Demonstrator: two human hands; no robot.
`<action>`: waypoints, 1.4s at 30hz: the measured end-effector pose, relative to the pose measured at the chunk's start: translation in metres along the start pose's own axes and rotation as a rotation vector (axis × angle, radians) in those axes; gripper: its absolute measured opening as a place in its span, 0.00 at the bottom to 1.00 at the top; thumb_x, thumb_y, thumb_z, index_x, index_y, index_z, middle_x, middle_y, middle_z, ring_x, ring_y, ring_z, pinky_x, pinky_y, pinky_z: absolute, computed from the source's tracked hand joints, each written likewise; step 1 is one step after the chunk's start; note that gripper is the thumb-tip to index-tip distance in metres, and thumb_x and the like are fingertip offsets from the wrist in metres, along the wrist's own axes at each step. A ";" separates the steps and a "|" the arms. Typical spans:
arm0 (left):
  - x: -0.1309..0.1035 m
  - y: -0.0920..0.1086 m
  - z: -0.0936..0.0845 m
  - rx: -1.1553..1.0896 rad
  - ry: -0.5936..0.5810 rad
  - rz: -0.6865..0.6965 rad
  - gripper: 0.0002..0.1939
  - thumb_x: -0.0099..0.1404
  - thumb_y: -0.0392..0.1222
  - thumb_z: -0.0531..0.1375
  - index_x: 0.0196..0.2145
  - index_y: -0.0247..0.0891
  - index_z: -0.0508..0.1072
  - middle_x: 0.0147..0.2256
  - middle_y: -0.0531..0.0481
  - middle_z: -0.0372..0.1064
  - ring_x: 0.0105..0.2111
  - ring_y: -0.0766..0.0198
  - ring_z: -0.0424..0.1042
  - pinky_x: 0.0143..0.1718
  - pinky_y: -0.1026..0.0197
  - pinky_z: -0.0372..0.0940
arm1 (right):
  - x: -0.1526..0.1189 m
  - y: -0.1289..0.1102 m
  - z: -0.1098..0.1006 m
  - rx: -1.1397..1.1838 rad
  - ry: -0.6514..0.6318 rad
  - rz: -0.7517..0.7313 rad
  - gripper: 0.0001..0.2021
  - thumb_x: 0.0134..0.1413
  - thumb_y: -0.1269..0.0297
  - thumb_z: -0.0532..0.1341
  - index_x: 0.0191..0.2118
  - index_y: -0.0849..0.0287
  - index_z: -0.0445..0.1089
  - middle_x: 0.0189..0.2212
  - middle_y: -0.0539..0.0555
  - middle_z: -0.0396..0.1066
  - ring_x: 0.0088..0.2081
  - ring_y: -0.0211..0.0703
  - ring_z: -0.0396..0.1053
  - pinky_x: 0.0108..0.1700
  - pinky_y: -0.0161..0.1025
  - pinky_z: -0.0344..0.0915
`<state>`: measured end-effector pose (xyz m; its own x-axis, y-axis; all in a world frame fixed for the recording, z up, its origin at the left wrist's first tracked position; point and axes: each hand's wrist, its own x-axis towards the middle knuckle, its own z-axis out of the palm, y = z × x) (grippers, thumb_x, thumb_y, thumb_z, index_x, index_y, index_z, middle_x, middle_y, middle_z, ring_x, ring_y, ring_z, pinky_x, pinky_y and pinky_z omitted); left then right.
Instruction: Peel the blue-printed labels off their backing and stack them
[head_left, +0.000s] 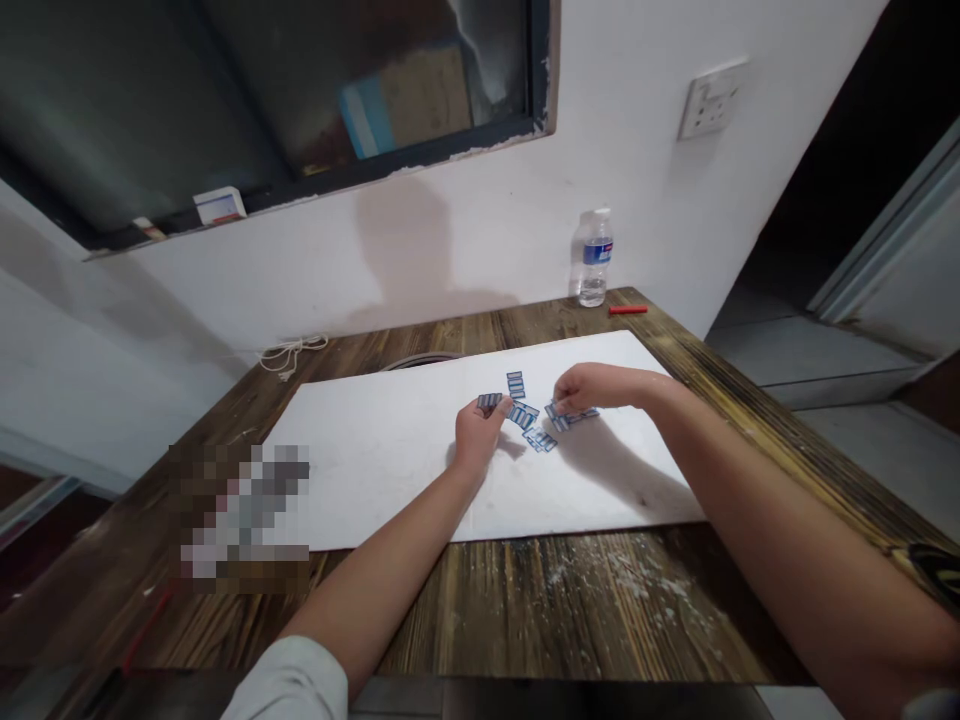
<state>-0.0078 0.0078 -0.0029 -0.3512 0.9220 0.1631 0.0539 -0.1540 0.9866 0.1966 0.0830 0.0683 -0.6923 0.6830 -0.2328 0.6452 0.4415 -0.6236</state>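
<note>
Small flat cards with blue edges and pale stripes lie on a white board (390,470). My left hand (478,437) is closed, with a blue-striped card (490,400) pinched at its fingertips. One card (514,384) lies just beyond it, and another striped card (523,415) sits by its thumb. Nearer to me is a small overlapping group of cards (540,440). My right hand (577,388) reaches down with its fingers pressed together on a blue-striped card (556,418) at the right of the group. Its fingertips partly hide that card.
The board lies on a dark wooden table (540,610). At the back stand a water bottle (597,260) and a red stick-like object (628,310). A white cable (289,350) lies at the back left. A blurred-out patch (255,510) covers something at left.
</note>
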 end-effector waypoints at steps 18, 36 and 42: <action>-0.003 0.006 0.002 0.044 -0.103 -0.004 0.13 0.49 0.47 0.68 0.24 0.34 0.74 0.23 0.52 0.71 0.25 0.66 0.66 0.30 0.64 0.59 | 0.010 -0.041 0.029 -0.083 0.673 -0.457 0.11 0.51 0.60 0.67 0.42 0.52 0.74 0.44 0.55 0.70 0.45 0.48 0.62 0.47 0.44 0.60; 0.004 0.005 -0.003 -0.068 0.094 0.025 0.13 0.54 0.49 0.64 0.32 0.35 0.77 0.27 0.50 0.74 0.30 0.65 0.70 0.35 0.63 0.65 | -0.005 -0.036 0.005 0.137 0.475 -0.041 0.13 0.50 0.55 0.62 0.26 0.58 0.78 0.23 0.54 0.75 0.26 0.41 0.66 0.29 0.38 0.57; 0.004 0.007 -0.004 -0.087 0.126 -0.016 0.16 0.53 0.50 0.65 0.32 0.34 0.77 0.28 0.49 0.74 0.29 0.66 0.70 0.30 0.64 0.66 | 0.006 -0.025 0.017 -0.090 0.116 0.046 0.09 0.48 0.61 0.63 0.22 0.57 0.77 0.22 0.53 0.75 0.25 0.42 0.67 0.28 0.38 0.58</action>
<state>-0.0126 0.0085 0.0047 -0.4665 0.8733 0.1402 -0.0319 -0.1750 0.9840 0.1706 0.0665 0.0698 -0.6223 0.7645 -0.1685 0.7056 0.4546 -0.5435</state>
